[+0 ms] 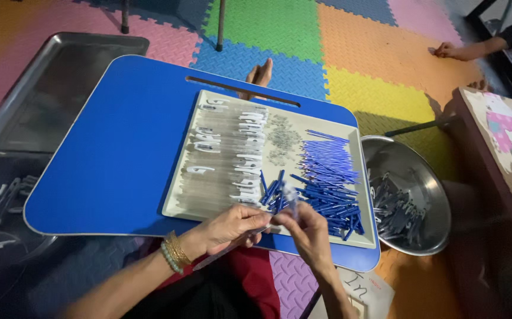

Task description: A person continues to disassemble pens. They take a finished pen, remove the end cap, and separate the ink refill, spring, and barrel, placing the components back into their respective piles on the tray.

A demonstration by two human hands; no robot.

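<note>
Over the near edge of a cream tray (pixel 180 188), my left hand (pixel 232 227) and my right hand (pixel 307 227) meet on one clear pen barrel (pixel 226 254), which slants down to the left below my left hand. My right hand's fingers pinch a small part at the barrel's upper end. The tray lies on a blue lap table (pixel 126 147). It carries clear barrels with white clips (pixel 232 153), a patch of small grey springs (pixel 282 139) and a heap of blue refills (pixel 327 183). Gold and green bangles ring my left wrist.
A steel bowl (pixel 407 195) with finished pens sits right of the table. A dark basin (pixel 5 207) with pens and a metal tray (pixel 55 88) lie to the left. Another person's hand (pixel 448 51) rests on the coloured foam mats at the far right, beside a low wooden table (pixel 498 142).
</note>
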